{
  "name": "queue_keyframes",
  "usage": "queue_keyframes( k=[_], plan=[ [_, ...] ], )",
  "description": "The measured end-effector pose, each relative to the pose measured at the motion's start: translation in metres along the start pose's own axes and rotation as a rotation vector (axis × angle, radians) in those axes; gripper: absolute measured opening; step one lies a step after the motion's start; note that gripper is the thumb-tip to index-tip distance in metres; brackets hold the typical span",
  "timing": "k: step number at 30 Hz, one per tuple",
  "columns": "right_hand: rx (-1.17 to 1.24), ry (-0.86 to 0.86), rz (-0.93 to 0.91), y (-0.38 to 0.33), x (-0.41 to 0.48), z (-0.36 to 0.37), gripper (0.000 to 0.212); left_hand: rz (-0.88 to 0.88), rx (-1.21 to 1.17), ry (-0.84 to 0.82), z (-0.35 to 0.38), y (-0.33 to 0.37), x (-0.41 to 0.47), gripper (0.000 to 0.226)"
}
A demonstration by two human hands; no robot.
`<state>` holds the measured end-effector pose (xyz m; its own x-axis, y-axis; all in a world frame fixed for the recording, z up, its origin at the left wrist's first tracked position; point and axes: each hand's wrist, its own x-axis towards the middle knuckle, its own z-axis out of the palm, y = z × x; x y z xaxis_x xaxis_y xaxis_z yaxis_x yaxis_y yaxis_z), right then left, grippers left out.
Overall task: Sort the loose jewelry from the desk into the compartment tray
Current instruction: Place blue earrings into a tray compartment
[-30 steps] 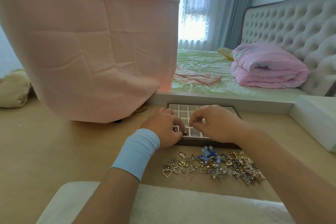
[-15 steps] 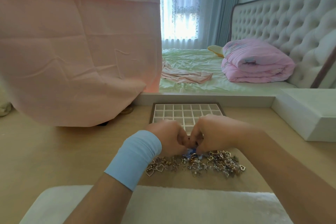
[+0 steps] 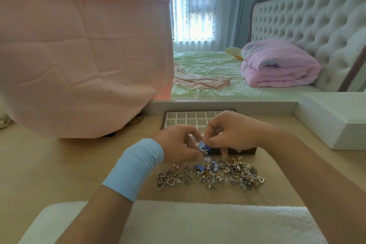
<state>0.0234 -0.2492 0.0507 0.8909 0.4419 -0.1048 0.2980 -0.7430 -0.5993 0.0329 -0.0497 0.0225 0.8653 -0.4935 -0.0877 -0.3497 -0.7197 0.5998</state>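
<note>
Where the desk (image 3: 49, 164) ends at its near edge, a white fleecy pad (image 3: 178, 224) overlaps it.

Item: loose jewelry (image 3: 217, 174), one heap lying on the desk between the pad and the tray. It holds rings, beads and charms, with heart pendants (image 3: 164, 182) at its left end.

Item: blue piece (image 3: 204, 145), held clear of the heap just above the tray's near rim. A thin strand hangs from it toward the heap. The left hand (image 3: 176, 144), with a light-blue wristband (image 3: 134, 166) on its wrist, and the right hand (image 3: 231, 132) both pinch it between fingertips and thumb.

Item: compartment tray (image 3: 190, 118), dark-framed, set toward the desk's far edge. Its visible cells show plain white lining; the near rows are hidden behind the hands.

Surroundings: pink cloth (image 3: 79, 55) hangs over the far left of the desk. A white box (image 3: 332, 119) sits at the far right corner. Beyond is a bed (image 3: 208, 69) with a folded pink quilt (image 3: 277, 63).

Change: half a second ago both hands were down on the heap around the blue piece. They now stand higher, over the tray's near rim, with the blue piece lifted off the heap.
</note>
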Motion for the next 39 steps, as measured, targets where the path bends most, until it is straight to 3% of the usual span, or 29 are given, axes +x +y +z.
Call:
queue_keyframes(
  k=[4,9,14,20,25,29,34,39],
  plan=[
    [0.179,0.032,0.001,-0.001,0.002,0.004,0.004,0.053,-0.231,0.031,-0.007,-0.004,-0.002,0.017],
    [0.389,0.14,-0.01,0.002,0.007,0.011,0.006,-0.007,-0.382,0.137,-0.008,-0.009,-0.004,0.014],
    [0.544,0.14,0.04,0.003,0.011,0.018,0.027,-0.033,-0.565,0.271,-0.006,-0.013,-0.001,0.012],
    [0.612,0.226,0.068,0.005,0.018,0.025,0.011,-0.092,-0.754,0.394,-0.004,-0.021,0.003,0.008],
    [0.322,0.315,0.048,0.008,0.029,0.033,0.004,-0.061,-0.486,0.503,0.005,-0.03,0.006,0.004],
    [0.074,0.306,0.049,0.012,0.035,0.036,0.009,-0.03,-0.236,0.464,0.012,-0.037,0.011,0.001],
    [0.028,0.219,0.038,0.014,0.036,0.035,0.014,-0.016,-0.127,0.429,0.013,-0.038,0.012,0.005],
    [0.064,0.297,0.017,0.016,0.037,0.034,0.009,0.019,-0.149,0.449,0.011,-0.033,0.01,0.005]
  ],
)
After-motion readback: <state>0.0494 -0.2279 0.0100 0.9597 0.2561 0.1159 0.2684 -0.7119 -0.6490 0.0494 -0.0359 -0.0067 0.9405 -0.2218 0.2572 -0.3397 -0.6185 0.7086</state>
